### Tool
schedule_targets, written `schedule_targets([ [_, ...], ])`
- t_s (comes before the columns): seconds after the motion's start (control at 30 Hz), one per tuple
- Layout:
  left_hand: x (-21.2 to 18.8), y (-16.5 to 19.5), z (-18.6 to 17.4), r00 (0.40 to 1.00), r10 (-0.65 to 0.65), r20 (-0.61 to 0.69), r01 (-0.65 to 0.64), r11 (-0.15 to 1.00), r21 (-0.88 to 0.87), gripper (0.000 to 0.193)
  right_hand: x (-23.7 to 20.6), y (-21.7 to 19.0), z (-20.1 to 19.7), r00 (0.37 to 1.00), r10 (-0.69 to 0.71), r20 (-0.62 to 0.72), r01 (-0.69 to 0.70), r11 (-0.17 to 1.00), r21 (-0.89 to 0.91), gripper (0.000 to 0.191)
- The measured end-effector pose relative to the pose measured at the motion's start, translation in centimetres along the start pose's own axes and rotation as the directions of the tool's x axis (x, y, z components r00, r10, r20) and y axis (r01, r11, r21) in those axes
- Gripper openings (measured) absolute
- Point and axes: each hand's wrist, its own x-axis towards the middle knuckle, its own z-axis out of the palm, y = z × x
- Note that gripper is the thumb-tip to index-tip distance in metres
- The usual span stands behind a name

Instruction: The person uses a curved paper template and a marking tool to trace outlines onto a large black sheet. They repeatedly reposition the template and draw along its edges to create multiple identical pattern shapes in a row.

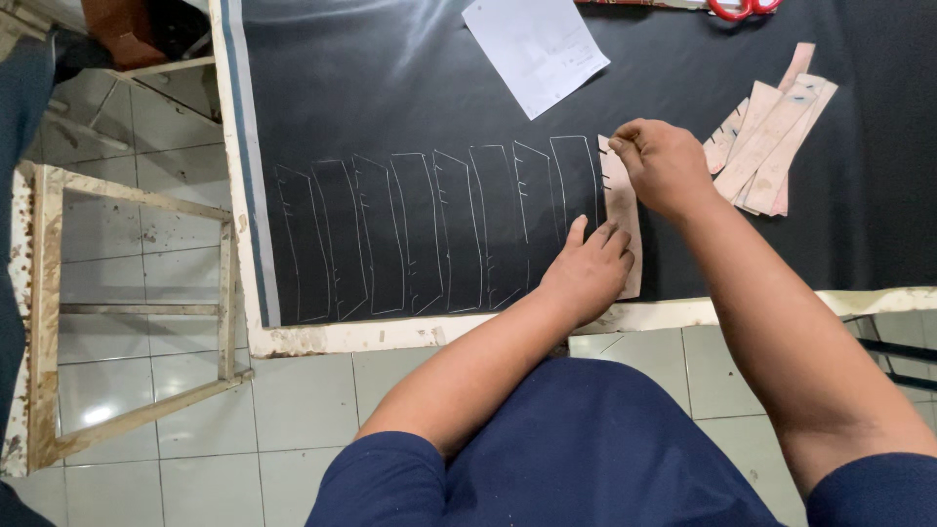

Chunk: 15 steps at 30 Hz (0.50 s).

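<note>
Your left hand [589, 271] lay palm down, fingers spread flat, pressing the lower half of a narrow tan cardboard template [622, 210] against the black fabric [390, 88] that covered the table [322, 337]. Your right hand [664, 164] sat at 1 o'clock from the left, fingers curled and pinched together at the template's upper left corner; whatever small marker they held was too hidden to identify. The template stood roughly upright near the fabric's 5 o'clock region, just beside the last of a row of chalk outlines [429, 229], eight like shapes running off toward 9 o'clock. A stack of similar tan templates [771, 137] lay fanned at 3 o'clock from the right hand, near it but apart. A white paper sheet [535, 49] rested at 12 o'clock, and red-handled scissors [742, 8] showed at the frame's upper edge toward 1 o'clock. A wooden stool frame [137, 322] stood on the tiled floor [293, 429] at 9 o'clock.
</note>
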Motion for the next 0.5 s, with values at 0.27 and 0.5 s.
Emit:
schedule_targets([
  [0.27, -0.2, -0.1, 0.7, 0.999, -0.003, -0.037, 0.003, 1.0, -0.009, 0.029, 0.9, 0.0, 0.5, 0.997, -0.064, -0.05, 0.066, 0.998, 0.024, 0.015],
  [0.5, 0.0, -0.2, 0.9, 0.999, -0.008, -0.043, 0.007, 1.0, -0.026, 0.031, 1.2, 0.2, 0.5, 0.996, -0.054, -0.068, 0.058, 0.997, 0.052, 0.015],
])
